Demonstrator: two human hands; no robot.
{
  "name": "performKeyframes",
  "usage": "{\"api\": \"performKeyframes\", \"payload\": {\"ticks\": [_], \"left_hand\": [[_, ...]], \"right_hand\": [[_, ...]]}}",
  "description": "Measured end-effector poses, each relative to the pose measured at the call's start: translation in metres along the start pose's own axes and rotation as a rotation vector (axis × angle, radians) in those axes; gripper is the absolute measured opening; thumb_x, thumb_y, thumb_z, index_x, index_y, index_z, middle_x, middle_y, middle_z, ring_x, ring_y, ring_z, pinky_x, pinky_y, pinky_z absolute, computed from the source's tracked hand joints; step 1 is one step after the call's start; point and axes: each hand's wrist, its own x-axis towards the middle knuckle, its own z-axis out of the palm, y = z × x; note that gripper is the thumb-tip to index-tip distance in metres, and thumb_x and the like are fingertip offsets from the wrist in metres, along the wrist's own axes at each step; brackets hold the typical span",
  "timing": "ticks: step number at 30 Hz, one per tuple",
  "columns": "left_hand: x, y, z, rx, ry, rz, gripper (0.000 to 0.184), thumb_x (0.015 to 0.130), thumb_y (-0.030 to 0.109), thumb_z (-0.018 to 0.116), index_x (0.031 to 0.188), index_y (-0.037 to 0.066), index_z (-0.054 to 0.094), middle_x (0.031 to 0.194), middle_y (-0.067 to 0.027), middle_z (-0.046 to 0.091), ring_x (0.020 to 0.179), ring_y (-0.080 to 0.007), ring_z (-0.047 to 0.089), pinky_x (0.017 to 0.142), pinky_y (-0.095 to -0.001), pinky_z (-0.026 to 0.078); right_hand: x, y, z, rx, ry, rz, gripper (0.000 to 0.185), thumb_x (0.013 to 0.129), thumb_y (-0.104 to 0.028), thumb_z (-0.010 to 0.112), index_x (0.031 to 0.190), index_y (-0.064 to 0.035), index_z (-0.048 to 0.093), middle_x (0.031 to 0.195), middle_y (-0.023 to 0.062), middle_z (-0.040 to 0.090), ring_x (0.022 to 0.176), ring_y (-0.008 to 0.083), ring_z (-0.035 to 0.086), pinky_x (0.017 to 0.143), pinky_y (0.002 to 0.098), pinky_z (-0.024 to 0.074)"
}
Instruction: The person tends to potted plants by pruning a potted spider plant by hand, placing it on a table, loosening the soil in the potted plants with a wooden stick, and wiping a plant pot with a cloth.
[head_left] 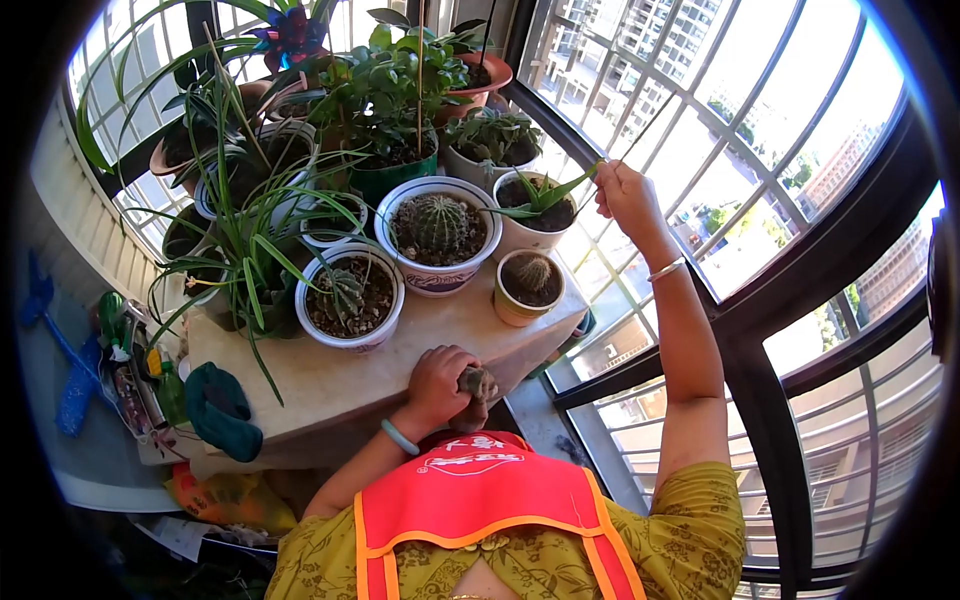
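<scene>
My right hand (628,205) is raised near the window, its fingers closed on a thin dark stick (648,127) that points up and right. Beside these fingers is the leaf tip of an aloe-like plant (545,196) in a white pot (532,238); whether they touch it I cannot tell. At the table's front edge my left hand (437,385) is closed round a lumpy grey-brown thing (478,384) of a kind I cannot make out. Nearest to it are a small cactus (531,272) in a pale pot and a spiky plant (345,292) in a white pot.
A round cactus (437,222) stands mid-table in a patterned pot. Long-leaved plants (255,235) spread over the left side; leafy pots crowd the back. A dark green glove (222,410) hangs at the table's (330,385) left corner. Barred windows (720,150) line the right.
</scene>
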Motion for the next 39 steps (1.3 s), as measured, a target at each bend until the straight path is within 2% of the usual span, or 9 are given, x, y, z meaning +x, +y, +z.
{"api": "performKeyframes", "payload": {"ticks": [10, 13, 17, 23, 25, 26, 29, 32, 39], "left_hand": [[0.000, -0.001, -0.001, -0.018, -0.046, 0.010, 0.028, 0.054, 0.000, 0.057, 0.081, 0.007, 0.058, 0.080, -0.0086, 0.058, 0.080, -0.0310, 0.054, 0.070, -0.0387, 0.041], [0.002, 0.000, -0.002, -0.022, -0.061, 0.007, 0.028, 0.054, 0.000, 0.057, 0.081, 0.007, 0.057, 0.080, -0.0093, 0.057, 0.080, -0.0321, 0.054, 0.069, -0.0389, 0.041], [0.002, 0.001, -0.005, -0.024, -0.110, -0.015, 0.029, 0.055, -0.002, 0.057, 0.084, 0.005, 0.058, 0.083, -0.0109, 0.059, 0.080, -0.0329, 0.054, 0.072, -0.0393, 0.043], [0.018, -0.002, 0.002, -0.376, -0.120, -0.362, 0.049, 0.061, -0.006, 0.051, 0.110, 0.001, 0.055, 0.103, -0.0134, 0.059, 0.095, -0.0290, 0.057, 0.087, -0.0347, 0.042], [0.031, -0.006, 0.012, -0.459, -0.003, -0.371, 0.060, 0.066, -0.010, 0.051, 0.125, 0.001, 0.049, 0.097, -0.0045, 0.057, 0.077, -0.0098, 0.049, 0.070, -0.0221, 0.042], [0.036, -0.008, 0.016, -0.454, -0.005, -0.376, 0.060, 0.066, -0.010, 0.051, 0.125, 0.001, 0.049, 0.097, -0.0045, 0.057, 0.077, -0.0098, 0.049, 0.070, -0.0221, 0.042], [0.049, -0.013, 0.027, -0.273, -0.060, -0.339, 0.068, 0.066, -0.011, 0.049, 0.133, 0.001, 0.041, 0.092, -0.0036, 0.057, 0.073, -0.0084, 0.049, 0.067, -0.0209, 0.042], [0.054, -0.011, 0.033, -0.356, -0.112, -0.382, 0.071, 0.063, -0.006, 0.051, 0.133, -0.002, 0.039, 0.111, -0.0169, 0.056, 0.088, -0.0221, 0.055, 0.082, -0.0290, 0.043], [0.061, 0.010, 0.032, -0.492, -0.206, -0.504, 0.077, 0.063, -0.007, 0.050, 0.138, -0.001, 0.032, 0.094, -0.0080, 0.055, 0.074, -0.0120, 0.049, 0.070, -0.0236, 0.043]], "right_hand": [[-0.020, 0.026, 0.003, -0.104, -0.054, 0.057, 0.039, 0.087, -0.035, 0.056, 0.093, 0.0038, 0.058, 0.068, 0.0094, 0.062, 0.056, 0.0136, 0.061, 0.050, 0.0253, 0.0483], [-0.053, 0.037, 0.003, 0.026, 0.013, 0.128, 0.030, 0.090, -0.029, 0.053, 0.093, 0.0012, 0.057, 0.068, 0.0057, 0.062, 0.055, 0.0093, 0.059, 0.046, 0.0222, 0.0463], [-0.110, 0.093, 0.043, 0.317, 0.012, 0.261, 0.028, 0.089, -0.024, 0.052, 0.089, 0.0032, 0.058, 0.070, 0.0079, 0.062, 0.058, 0.0126, 0.059, 0.051, 0.0251, 0.0476], [-0.153, 0.119, 0.094, 0.311, 0.084, 0.066, 0.032, 0.084, -0.008, 0.052, 0.115, 0.0014, 0.054, 0.105, 0.0122, 0.062, 0.097, 0.0191, 0.060, 0.082, 0.0301, 0.0469], [-0.153, 0.115, 0.100, 0.339, 0.057, 0.051, 0.035, 0.084, -0.006, 0.051, 0.118, 0.0010, 0.052, 0.109, 0.0131, 0.061, 0.101, 0.0206, 0.058, 0.086, 0.0306, 0.0450], [-0.154, 0.112, 0.102, 0.362, 0.025, 0.034, 0.038, 0.083, -0.004, 0.049, 0.121, 0.0005, 0.050, 0.112, 0.0140, 0.060, 0.105, 0.0221, 0.056, 0.090, 0.0310, 0.0432], [-0.150, 0.113, 0.111, 0.424, 0.011, 0.021, 0.042, 0.081, 0.000, 0.044, 0.122, 0.0004, 0.049, 0.112, 0.0166, 0.060, 0.106, 0.0241, 0.056, 0.091, 0.0311, 0.0423], [-0.144, 0.118, 0.124, 0.470, 0.058, 0.001, 0.043, 0.079, 0.001, 0.042, 0.122, 0.0009, 0.049, 0.112, 0.0175, 0.060, 0.105, 0.0249, 0.057, 0.089, 0.0319, 0.0431], [-0.153, 0.104, 0.118, 0.354, 0.194, 0.059, 0.044, 0.079, 0.000, 0.044, 0.122, 0.0003, 0.048, 0.104, 0.0192, 0.062, 0.094, 0.0261, 0.062, 0.081, 0.0332, 0.0470]]}}
